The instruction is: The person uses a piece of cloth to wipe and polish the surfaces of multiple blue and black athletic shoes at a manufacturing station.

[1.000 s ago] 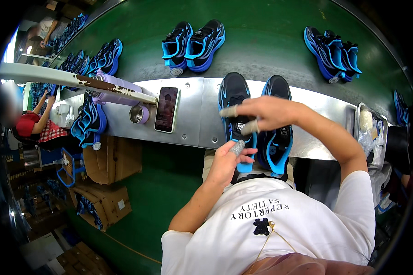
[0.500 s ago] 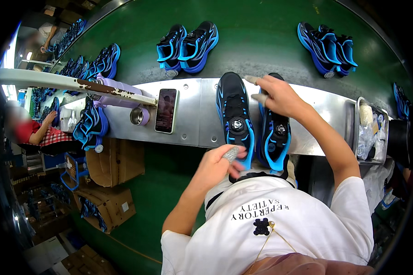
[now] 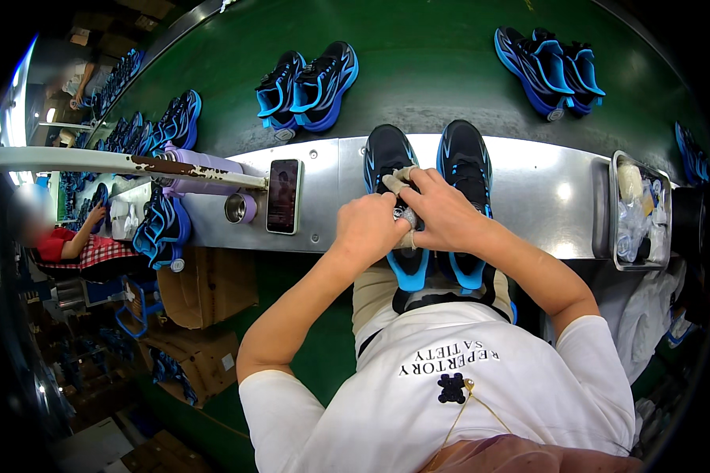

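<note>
A pair of black sneakers with bright blue trim rests at the front edge of the metal ledge, toes pointing away from me. Both my hands are over the left sneaker. My left hand is closed at the round lacing dial on its tongue. From the other side my right hand curls over the same spot, with pale covers on some of its fingertips. The fingers hide most of the dial and laces. Beside it, the right sneaker stands untouched, its opening partly behind my right wrist.
On the ledge lie a phone, a small purple-rimmed cup and a lilac bottle. A chipped white bar crosses above. Metal tray with packets, right. More sneaker pairs sit on the green belt. A co-worker sits left.
My left hand has moved up from the heel and my right hand down from the right sneaker's toe; both now meet at the left sneaker's dial. The sneaker pairs on the belt shifted slightly left.
</note>
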The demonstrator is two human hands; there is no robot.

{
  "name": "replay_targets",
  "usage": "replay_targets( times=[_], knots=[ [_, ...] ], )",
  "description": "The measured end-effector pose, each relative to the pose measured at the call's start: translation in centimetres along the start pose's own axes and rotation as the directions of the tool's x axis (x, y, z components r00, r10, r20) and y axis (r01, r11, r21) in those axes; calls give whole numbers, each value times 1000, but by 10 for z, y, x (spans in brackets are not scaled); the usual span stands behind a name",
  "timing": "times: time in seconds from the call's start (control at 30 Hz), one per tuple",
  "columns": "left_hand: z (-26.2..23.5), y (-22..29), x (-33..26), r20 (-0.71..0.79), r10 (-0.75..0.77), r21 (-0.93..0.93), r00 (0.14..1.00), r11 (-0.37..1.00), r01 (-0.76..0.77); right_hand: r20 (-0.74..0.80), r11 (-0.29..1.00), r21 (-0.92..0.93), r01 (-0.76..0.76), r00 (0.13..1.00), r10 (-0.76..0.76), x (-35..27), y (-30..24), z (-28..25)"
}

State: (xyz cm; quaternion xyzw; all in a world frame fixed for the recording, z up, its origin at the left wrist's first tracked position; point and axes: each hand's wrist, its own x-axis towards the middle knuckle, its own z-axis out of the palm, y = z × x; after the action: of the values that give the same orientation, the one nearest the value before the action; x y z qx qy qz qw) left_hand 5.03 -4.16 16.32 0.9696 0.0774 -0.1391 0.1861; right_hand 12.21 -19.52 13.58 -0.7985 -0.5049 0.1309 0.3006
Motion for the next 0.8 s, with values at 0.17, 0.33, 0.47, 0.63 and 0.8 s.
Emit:
replay_targets(
  times=[0.17,0.33,0.47,0.63,0.8],
  knots=[
    [-4,5,6,15,12,69,1000,998,-13,4,996,-15,-92,996,92,3,-2,1],
    [1,0,6,-56,116,130,992,986,-108,-9,996,-30,-86,996,85,4,-2,4],
    [2,-5,3,-55,125,28,991,992,-124,23,997,9,-79,997,79,4,-3,-3],
    [1,-17,-19,-256,236,-166,937,945,-283,127,963,267,32,990,-68,3,18,-23],
    [32,-15,-75,-138,-112,-830,984,555,-53,229,952,290,-102,973,34,7,7,-44]
  ],
)
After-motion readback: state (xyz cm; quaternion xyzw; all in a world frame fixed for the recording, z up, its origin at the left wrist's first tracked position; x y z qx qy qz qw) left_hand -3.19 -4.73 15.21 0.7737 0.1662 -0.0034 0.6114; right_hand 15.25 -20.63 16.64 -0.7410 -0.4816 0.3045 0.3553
